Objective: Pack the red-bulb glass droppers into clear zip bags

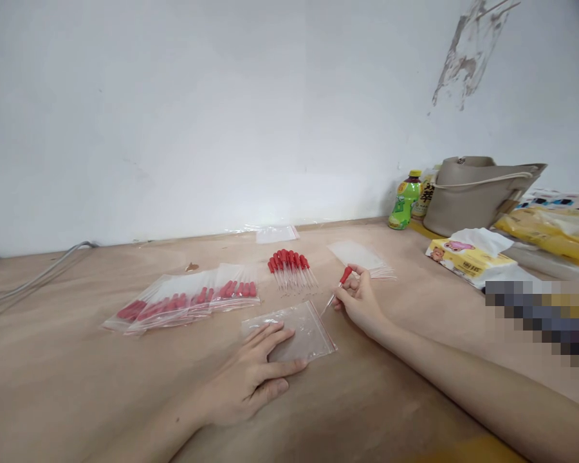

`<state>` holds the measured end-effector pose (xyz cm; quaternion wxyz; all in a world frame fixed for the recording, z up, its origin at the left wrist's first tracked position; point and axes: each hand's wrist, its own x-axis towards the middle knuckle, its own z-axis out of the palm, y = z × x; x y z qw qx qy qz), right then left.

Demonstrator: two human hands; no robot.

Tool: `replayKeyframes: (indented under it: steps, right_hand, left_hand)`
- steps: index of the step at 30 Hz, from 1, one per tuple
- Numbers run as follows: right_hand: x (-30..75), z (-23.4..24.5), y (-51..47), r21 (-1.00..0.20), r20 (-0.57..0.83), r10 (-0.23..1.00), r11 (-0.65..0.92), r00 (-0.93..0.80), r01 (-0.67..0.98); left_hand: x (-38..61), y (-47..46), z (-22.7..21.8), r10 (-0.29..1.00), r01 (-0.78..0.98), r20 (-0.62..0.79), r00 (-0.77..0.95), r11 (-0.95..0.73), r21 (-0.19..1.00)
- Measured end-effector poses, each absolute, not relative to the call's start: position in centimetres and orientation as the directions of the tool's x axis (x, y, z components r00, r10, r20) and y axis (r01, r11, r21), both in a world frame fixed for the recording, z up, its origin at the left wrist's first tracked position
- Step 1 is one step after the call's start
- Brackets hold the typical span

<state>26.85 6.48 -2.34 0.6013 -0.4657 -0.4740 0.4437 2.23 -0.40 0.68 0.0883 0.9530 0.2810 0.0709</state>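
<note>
My left hand (255, 373) lies flat with its fingers spread on a clear zip bag (302, 334), pressing it to the table. Between the fingertips of my right hand (359, 299) is a glass dropper (345, 276) with a red rubber bulb, its thin tip slanting down to the bag's right edge, by the red zip line. Whether the tip is inside the opening I cannot tell. Behind the bag lies a pile of loose droppers (289, 260), red bulbs pointing away from me. To the left, several overlapping zip bags (183, 299) hold red-bulbed droppers.
A stack of flat zip bags (361, 257) lies behind my right hand, another bag (276, 235) against the wall. At right stand a green-labelled bottle (405, 200), a grey handbag (468, 199) and a tissue pack (470, 257). A grey cable (43, 273) runs along the left.
</note>
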Motion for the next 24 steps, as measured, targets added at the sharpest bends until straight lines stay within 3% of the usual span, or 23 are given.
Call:
replayKeyframes:
  steps: [11, 16, 20, 24]
  right_hand:
    - [26.7, -2.4, 6.0, -0.982, 0.144, 0.984, 0.155, 0.101, -0.109]
    - [27.4, -1.9, 5.1, -0.981, 0.015, 0.994, -0.005, -0.106, -0.191]
    - [29.5, -1.3, 5.4, -0.999, -0.04, 0.936, -0.046, -0.35, -0.009]
    - [30.7, -0.7, 5.7, -0.968, -0.042, 0.867, 0.087, -0.497, 0.233]
  left_hand:
    - [2.3, -0.3, 0.7, 0.549, 0.522, 0.094, 0.83, -0.826, 0.214]
    - [2.3, -0.5, 0.9, 0.558, 0.535, 0.072, 0.827, -0.819, 0.206]
    - [2.3, -0.6, 0.9, 0.56, 0.539, 0.052, 0.827, -0.816, 0.21]
    - [2.3, -0.5, 0.8, 0.56, 0.542, 0.046, 0.827, -0.816, 0.202]
